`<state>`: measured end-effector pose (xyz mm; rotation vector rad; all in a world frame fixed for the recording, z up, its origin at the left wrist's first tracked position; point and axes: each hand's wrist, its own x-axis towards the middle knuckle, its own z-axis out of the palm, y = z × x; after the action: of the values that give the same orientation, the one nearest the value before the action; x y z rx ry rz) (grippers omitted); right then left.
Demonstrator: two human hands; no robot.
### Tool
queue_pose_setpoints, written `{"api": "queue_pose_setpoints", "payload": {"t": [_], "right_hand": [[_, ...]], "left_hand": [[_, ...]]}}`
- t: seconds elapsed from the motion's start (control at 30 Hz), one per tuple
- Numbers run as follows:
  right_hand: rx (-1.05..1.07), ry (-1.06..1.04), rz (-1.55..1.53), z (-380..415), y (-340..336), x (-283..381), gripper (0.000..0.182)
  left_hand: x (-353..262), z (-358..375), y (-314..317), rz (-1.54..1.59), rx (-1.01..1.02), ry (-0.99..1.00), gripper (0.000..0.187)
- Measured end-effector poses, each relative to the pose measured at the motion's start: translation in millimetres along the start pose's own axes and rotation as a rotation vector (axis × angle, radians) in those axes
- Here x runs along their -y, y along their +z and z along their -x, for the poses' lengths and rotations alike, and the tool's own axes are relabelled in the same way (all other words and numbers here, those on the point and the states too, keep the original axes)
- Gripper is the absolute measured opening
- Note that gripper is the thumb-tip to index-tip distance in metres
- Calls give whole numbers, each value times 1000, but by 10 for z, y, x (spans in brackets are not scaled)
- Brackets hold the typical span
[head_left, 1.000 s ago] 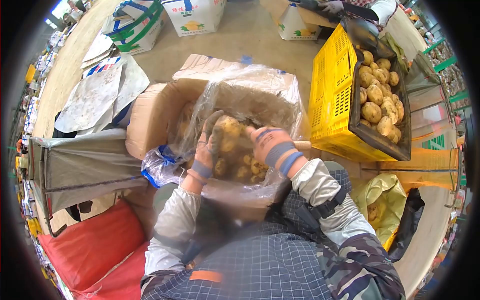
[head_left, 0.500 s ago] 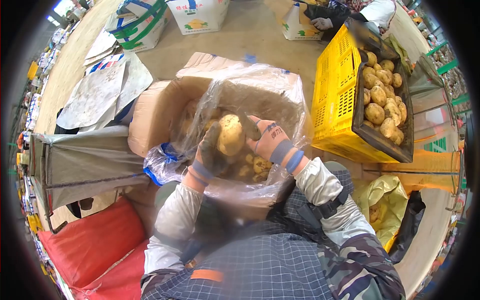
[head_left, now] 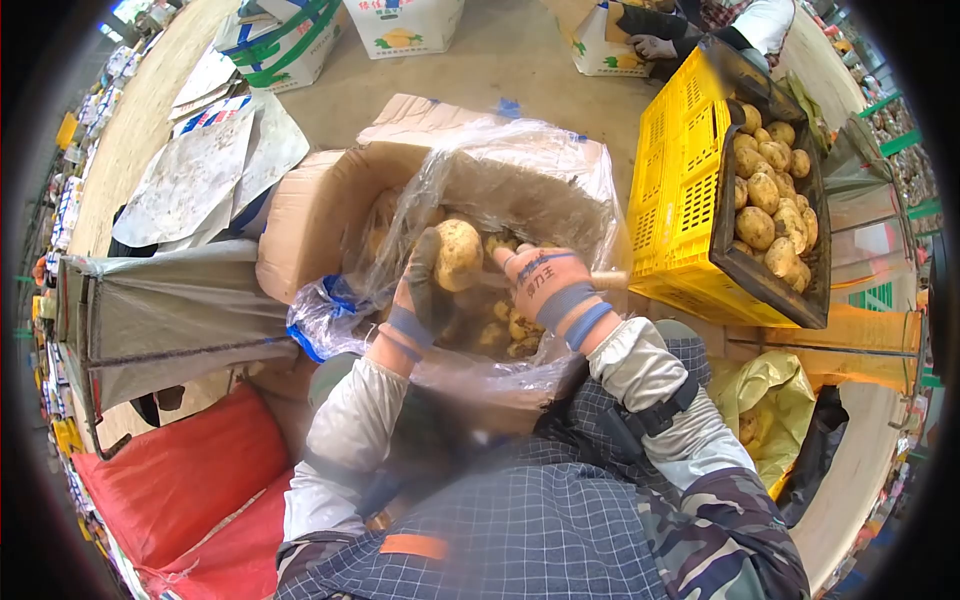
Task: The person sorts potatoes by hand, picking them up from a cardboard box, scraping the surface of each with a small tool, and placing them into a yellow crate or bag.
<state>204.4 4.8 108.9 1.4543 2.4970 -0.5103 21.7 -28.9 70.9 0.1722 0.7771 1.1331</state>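
Potato (head_left: 459, 254) sat upright above the open carton (head_left: 300, 225), its left side against the left hand (head_left: 418, 295). Left hand, gloved, was part closed round it, dark-coated fingers along that side. Right hand (head_left: 550, 288) was half curled just beside the potato's other side; could not tell if its fingertips gripped anything. Back of right glove read 弹力王 in dark print.

Loose potatoes (head_left: 520, 328) lay lower in the carton under clear plastic liner (head_left: 440, 190), which draped over the rim. Yellow crate (head_left: 672, 200) with more potatoes stood to the right, no readable label. Olive-yellow bag (head_left: 785, 390) was below it.

Past the carton: white box (head_left: 405, 28) with green and yellow produce art, Chinese print too small or cut off to read fully. Green-taped box (head_left: 285, 50) stood left of it, lettering partly hidden. At top right, a co-worker's gloved hand (head_left: 652, 47) was at another white box (head_left: 608, 58).
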Motion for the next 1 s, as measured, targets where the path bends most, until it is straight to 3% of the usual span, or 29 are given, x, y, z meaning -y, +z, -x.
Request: {"api": "queue_pose_setpoints", "payload": {"t": [0.07, 0.1, 0.17, 0.23, 0.3, 0.37, 0.43, 0.47, 0.53, 0.57, 0.63, 0.67, 0.73, 0.8, 0.87, 1.0], "right_hand": [[120, -21, 26, -24, 6, 36, 48], [12, 27, -122, -13, -4, 33, 49], [-204, 125, -414, 32, -33, -13, 52], [-279, 53, -602, -145, 309, -212, 58], [-295, 51, -749, -171, 337, -288, 63], [-241, 111, -859, -56, 142, -219, 65], [-248, 31, -738, -68, 213, -210, 62], [-250, -12, -680, -83, 242, -192, 61], [-190, 38, -525, 35, -24, -70, 54], [-162, 66, -447, 89, -140, -20, 51], [-71, 107, -354, 93, -211, 1, 43], [-25, 132, -306, 102, -222, -3, 39], [37, 132, -242, 75, -138, -34, 49], [128, 97, -150, 51, -70, 7, 54], [232, 40, -25, 38, -52, 65, 54], [113, 28, -204, 55, -123, -87, 56]], "left_hand": [[-20, 34, 33, 32, -6, -35, 45], [-33, 49, 42, 48, -10, -51, 46], [60, -176, -439, -449, -2, 252, 46], [51, -177, -422, -698, 5, 459, 47], [-102, 104, 71, -707, 15, 571, 48], [-26, 96, 39, -554, 167, 576, 46], [14, 77, -31, -836, 190, 777, 44], [16, 67, -68, -1200, 133, 966, 44], [66, 30, -193, -1372, 75, 951, 44], [114, -15, -285, -1172, 84, 764, 43], [179, -179, -510, -1075, 105, 634, 43], [188, -274, -669, -1176, 117, 686, 44], [129, -192, -440, -1044, 117, 632, 44], [69, 60, -84, -592, 93, 413, 45], [84, 61, -48, -569, 34, 405, 48], [-14, 40, -47, -543, 84, 354, 53]]}}
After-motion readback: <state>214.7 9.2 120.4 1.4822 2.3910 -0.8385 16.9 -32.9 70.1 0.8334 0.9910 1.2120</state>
